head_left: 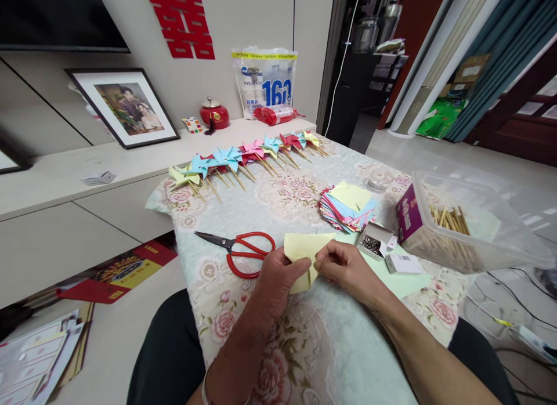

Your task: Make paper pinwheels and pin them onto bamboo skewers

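Both hands meet over one pale yellow square of paper (304, 255), partly folded, which lies near the front middle of the bench (313, 347), a surface under a floral cloth; the left hand (278, 280) has its grip clamped on the sheet's lower left part, thumb on top; the right hand (346, 268) pinches the sheet's right edge, its grip closed on the paper between thumb and fingertips. Just left of the left hand lies one pair of red-handled steel scissors (243, 251), blades closed and pointing left, flat on the cloth; the handle loops sit near the left knuckles. Behind the paper stands one fanned stack of coloured paper squares (348, 209), a yellow one on top. Right of it is one small open cardboard box of metal pins (376, 242), and beyond that one clear plastic tub (474, 225) holding wooden sticks, too many to count. Along the far edge runs one row of finished paper pinwheels on sticks (248, 155); roughly eight show, in yellow, blue, pink and red, though overlaps make the count uncertain.
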A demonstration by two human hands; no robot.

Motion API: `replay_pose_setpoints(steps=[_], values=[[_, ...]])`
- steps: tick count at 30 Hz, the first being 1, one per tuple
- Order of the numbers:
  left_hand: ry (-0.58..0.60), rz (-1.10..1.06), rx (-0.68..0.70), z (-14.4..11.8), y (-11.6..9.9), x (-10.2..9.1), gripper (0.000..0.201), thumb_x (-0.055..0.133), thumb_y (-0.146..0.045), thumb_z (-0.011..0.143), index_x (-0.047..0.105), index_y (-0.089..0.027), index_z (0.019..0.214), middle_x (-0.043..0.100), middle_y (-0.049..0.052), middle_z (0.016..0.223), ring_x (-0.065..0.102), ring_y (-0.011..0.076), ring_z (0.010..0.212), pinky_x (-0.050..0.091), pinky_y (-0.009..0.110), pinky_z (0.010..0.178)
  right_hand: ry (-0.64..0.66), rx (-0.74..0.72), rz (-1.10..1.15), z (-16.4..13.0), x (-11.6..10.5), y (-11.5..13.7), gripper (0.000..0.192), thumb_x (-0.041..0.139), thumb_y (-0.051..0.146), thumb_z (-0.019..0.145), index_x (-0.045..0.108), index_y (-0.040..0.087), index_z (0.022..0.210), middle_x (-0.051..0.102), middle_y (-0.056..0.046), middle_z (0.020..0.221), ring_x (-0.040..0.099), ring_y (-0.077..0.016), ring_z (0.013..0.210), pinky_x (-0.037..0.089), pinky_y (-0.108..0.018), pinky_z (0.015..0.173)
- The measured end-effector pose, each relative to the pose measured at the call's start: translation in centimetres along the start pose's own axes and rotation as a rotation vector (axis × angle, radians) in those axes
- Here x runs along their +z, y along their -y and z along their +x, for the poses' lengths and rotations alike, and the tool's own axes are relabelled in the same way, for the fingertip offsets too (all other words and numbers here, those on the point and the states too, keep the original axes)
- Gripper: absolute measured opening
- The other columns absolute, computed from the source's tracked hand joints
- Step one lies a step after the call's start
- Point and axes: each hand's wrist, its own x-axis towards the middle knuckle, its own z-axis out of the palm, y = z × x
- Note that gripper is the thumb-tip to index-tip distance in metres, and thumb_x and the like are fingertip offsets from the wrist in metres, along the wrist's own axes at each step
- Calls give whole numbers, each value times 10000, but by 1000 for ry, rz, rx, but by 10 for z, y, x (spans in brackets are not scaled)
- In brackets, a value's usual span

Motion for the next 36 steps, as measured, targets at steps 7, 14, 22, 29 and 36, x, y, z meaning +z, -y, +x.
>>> replay_pose_setpoints(steps=[7, 14, 22, 29, 36], values=[[-38, 13, -6, 1, 0, 0, 344, 777, -252, 610, 749, -108, 921, 731, 41, 721, 594, 142, 592, 460, 237, 564, 35, 21, 30, -1, -1, 2, 177, 692, 325, 758, 594, 186, 708, 514, 45, 570, 424, -108, 510, 298, -241, 481], [-11, 7, -62, -4, -10, -3, 311, 763, -268, 584, 750, -107, 849, 716, 63, 674, 589, 152, 536, 446, 243, 506, -249, -302, 348, -2, -12, 0, 217, 707, 407, 832, 688, 221, 942, 604, 9, 744, 526, -134, 658, 404, -260, 612], [268, 301, -93, -5, -32, -13, 267, 698, -262, 645, 747, -125, 869, 713, 65, 737, 630, 190, 661, 468, 270, 616, 53, -315, 417, -1, -18, 1, 552, 651, 478, 859, 568, 240, 1350, 684, -84, 1143, 607, -261, 1078, 445, -379, 916], [363, 779, -98, 6, -51, -12, 198, 579, -225, 654, 687, -142, 798, 655, 19, 712, 568, 162, 629, 403, 247, 559, 276, -139, 447, -3, -15, -1, 676, 732, 375, 814, 487, 238, 1429, 672, -35, 955, 628, -217, 855, 450, -317, 728], [365, 976, -69, 9, -58, -6, 202, 551, -233, 619, 689, -156, 743, 650, 20, 685, 567, 169, 606, 366, 233, 506, 272, -67, 367, -4, -12, 3, 826, 756, 215, 729, 391, 204, 1470, 693, -46, 1007, 641, -212, 879, 469, -314, 748]])
